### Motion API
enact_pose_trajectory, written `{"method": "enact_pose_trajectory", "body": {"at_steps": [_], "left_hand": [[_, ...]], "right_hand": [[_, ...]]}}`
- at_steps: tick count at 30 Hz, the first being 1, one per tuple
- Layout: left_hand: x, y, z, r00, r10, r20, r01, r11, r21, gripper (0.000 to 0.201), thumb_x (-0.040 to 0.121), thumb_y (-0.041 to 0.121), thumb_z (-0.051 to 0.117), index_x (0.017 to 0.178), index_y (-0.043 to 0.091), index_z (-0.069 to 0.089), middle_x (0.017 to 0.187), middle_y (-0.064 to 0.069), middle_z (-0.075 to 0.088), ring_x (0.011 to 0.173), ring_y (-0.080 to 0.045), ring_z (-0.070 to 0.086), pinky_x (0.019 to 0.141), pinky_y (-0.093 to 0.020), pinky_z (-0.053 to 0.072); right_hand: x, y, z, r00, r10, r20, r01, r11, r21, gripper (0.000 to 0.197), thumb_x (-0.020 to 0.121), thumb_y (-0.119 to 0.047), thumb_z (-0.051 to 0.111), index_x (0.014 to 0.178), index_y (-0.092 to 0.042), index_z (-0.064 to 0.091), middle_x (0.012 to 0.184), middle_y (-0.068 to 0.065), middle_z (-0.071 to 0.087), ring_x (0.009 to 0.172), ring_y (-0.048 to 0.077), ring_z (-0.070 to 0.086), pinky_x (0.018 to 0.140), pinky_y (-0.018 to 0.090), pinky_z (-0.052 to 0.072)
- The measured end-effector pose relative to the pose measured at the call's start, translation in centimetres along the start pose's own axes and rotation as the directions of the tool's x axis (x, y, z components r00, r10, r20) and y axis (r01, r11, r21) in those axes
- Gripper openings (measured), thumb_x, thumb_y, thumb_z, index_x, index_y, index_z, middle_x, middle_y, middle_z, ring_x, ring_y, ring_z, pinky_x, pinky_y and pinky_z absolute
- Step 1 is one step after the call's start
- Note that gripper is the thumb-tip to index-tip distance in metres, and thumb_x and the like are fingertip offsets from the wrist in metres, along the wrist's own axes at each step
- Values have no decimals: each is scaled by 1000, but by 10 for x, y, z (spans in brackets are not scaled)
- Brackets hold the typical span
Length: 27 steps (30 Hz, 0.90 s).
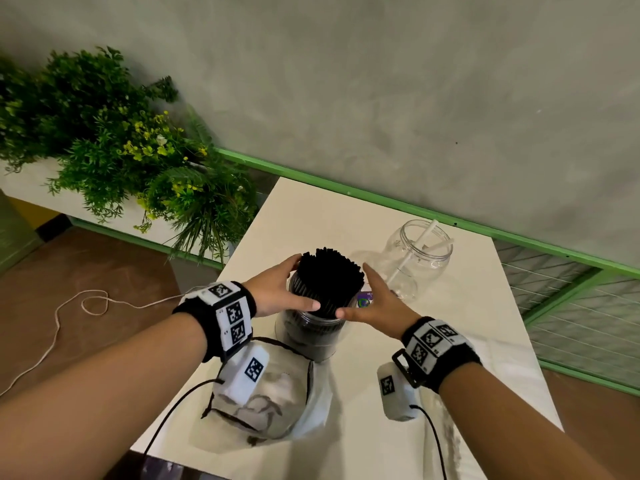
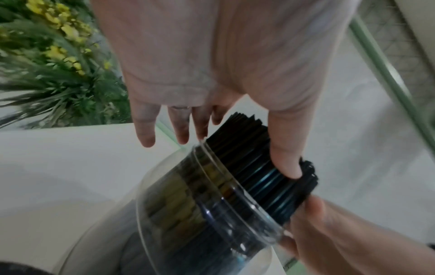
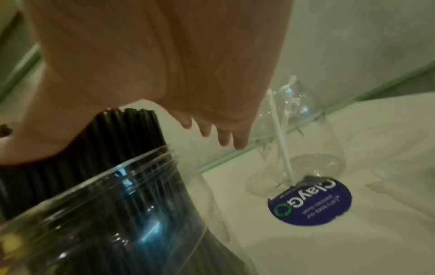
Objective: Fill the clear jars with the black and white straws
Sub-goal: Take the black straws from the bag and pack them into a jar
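Note:
A clear jar [image 1: 311, 334] packed with black straws [image 1: 329, 275] stands mid-table; the straw tops stick out above its rim. My left hand [image 1: 301, 282] cups the bundle's left side with straight fingers, and its thumb [image 2: 282, 148] presses on the straws. On the bundle's right side lies my right hand [image 1: 353, 289], fingers [image 3: 223, 134] straight and thumb at the front. Behind and to the right stands a second clear jar [image 1: 419, 258], holding only a couple of white straws [image 3: 281, 141].
A clear bag with black trim [image 1: 270, 400] lies at the white table's [image 1: 467, 323] front. A blue round sticker [image 3: 310, 202] sits between the jars. Plants [image 1: 121, 150] stand at the left, a green rail [image 1: 381, 199] runs behind, and a white cord [image 1: 69, 306] lies on the floor.

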<state>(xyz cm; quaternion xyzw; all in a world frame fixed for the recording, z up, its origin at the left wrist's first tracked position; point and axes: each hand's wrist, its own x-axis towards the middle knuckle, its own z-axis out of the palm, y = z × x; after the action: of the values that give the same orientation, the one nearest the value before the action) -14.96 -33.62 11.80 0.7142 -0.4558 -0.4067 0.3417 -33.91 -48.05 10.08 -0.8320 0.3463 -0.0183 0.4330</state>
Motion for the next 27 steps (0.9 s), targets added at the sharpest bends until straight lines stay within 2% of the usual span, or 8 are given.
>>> {"method": "enact_pose_trajectory", "body": {"at_steps": [2, 4, 7, 11, 14, 19, 23, 27], "left_hand": [[4, 4, 1, 997, -51, 51, 53, 998, -42, 112, 51, 52, 82, 144, 22, 28, 138, 7, 46, 132, -13, 39, 111, -29, 32], [10, 12, 3, 996, -54, 72, 59, 996, -62, 89, 66, 29, 85, 137, 19, 33, 122, 12, 49, 122, -6, 43, 99, -14, 34], [16, 24, 6, 996, -17, 87, 25, 995, -97, 73, 70, 4, 82, 125, 22, 37, 104, 19, 46, 109, -4, 44, 86, -9, 36], [20, 23, 11, 999, 12, -34, -19, 979, -201, 76, 60, 9, 87, 118, 21, 40, 104, 15, 50, 106, -6, 50, 76, -5, 41], [22, 22, 12, 993, 30, -115, -57, 968, -244, 95, 44, 30, 88, 124, 20, 37, 110, 12, 52, 111, -9, 51, 88, -17, 43], [20, 8, 12, 986, 2, -169, -44, 969, -244, 103, 52, 34, 89, 137, 18, 33, 128, 2, 49, 123, -15, 45, 99, -24, 37], [13, -4, 10, 982, 0, -190, -31, 987, -159, 101, 64, 32, 86, 145, 22, 26, 142, -1, 40, 134, -18, 37, 107, -30, 34], [-3, -13, -1, 983, -31, -181, 9, 992, -125, 97, 67, 30, 83, 145, 25, 26, 143, 2, 39, 133, -18, 37, 107, -36, 35]], "right_hand": [[8, 2, 2, 996, -17, 85, 8, 994, 106, 108, 59, -46, 88, 144, -23, 26, 146, -6, 38, 138, 13, 32, 106, 19, 34], [16, -4, 5, 991, -56, 125, 31, 981, 193, 89, 65, -19, 88, 135, -24, 34, 128, -12, 50, 124, 7, 46, 85, 3, 40], [30, -7, 8, 981, -126, 148, 84, 962, 259, 105, 54, -22, 91, 141, -19, 32, 132, -6, 51, 121, 3, 48, 84, 3, 42], [35, -11, 12, 980, -196, 27, 182, 947, 265, 106, 57, -7, 90, 139, -20, 24, 132, -7, 45, 121, 5, 45, 90, 5, 38], [31, -13, 18, 956, -251, -150, 288, 893, 346, 104, 53, -3, 91, 131, -25, 27, 128, -6, 47, 117, -1, 47, 91, 9, 41], [20, -8, 43, 928, -101, -358, 218, 928, 303, 119, 42, -48, 92, 137, -41, 22, 137, -2, 41, 128, 15, 43, 106, 40, 42], [6, -2, 40, 874, -169, -456, 208, 977, 37, 115, 57, -44, 88, 147, -26, 18, 133, 2, 32, 125, 17, 38, 108, 41, 37], [2, -9, 24, 863, -329, -383, 273, 942, -194, 112, 61, -51, 83, 149, -28, 17, 144, 4, 24, 135, 23, 29, 112, 44, 31]]}}
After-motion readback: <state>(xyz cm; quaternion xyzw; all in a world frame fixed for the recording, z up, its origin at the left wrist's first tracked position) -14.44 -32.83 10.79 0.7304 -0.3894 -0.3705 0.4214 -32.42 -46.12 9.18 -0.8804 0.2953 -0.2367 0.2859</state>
